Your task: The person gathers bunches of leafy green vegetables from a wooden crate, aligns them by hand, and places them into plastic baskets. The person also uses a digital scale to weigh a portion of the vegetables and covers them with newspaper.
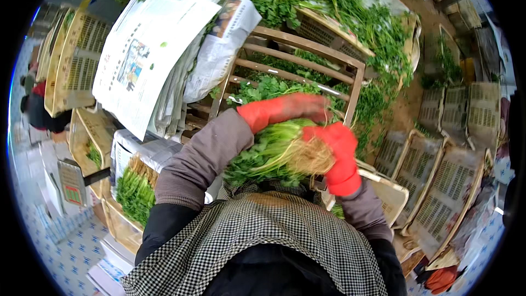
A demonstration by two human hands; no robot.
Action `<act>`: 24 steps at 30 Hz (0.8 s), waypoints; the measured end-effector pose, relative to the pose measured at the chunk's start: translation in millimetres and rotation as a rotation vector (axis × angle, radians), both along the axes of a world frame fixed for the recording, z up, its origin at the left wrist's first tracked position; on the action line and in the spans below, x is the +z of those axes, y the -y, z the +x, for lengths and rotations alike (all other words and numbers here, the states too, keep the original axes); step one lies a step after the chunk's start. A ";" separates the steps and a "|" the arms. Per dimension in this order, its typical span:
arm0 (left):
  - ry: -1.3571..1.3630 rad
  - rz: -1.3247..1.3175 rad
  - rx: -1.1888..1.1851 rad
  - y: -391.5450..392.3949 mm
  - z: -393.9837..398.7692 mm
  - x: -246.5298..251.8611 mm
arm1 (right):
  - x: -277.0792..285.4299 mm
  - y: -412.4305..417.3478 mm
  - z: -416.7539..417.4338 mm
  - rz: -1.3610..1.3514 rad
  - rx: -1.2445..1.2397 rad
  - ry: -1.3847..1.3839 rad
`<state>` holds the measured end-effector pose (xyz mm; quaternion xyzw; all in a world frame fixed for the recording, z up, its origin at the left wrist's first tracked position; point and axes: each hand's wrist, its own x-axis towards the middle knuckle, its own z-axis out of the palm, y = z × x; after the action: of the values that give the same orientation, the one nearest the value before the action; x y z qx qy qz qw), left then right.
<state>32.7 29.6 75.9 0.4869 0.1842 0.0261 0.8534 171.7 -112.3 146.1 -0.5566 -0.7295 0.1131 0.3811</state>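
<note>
A bunch of leafy green herbs, seemingly coriander, lies sideways close to my apron, its pale roots towards the right. Around the root end my right hand, in a red rubber glove, is closed. My left hand, gloved in red too, passes just above the stems, with its fingers near a few thin strands. Motion blur hides whether those fingers grip anything. Beyond the hands stands a brown slatted rack, with loose greens on and beneath its bars.
Stacked newspapers cover the rack's left side. Left of me, a crate holds bundled greens beside a scale display. More loose herbs spread at the back right. Plastic crates line the right. Another person is at far left.
</note>
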 end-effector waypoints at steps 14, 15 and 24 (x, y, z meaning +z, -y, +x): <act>0.001 1.040 0.703 -35.8 -162.8 121.5 | 13.1 -34.9 -85.2 -0.249 0.413 0.364; 0.132 1.215 0.603 -33.8 -148.7 99.2 | 27.2 -29.1 -93.0 -0.291 0.423 0.358; -0.270 0.916 -0.132 57.4 -144.1 -11.4 | -4.7 54.8 -76.7 -0.505 0.073 0.075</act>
<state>-111.4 -27.8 64.5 0.8224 0.2318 -0.0133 0.5194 95.0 -167.1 141.4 -0.6113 -0.7112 0.2848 0.1984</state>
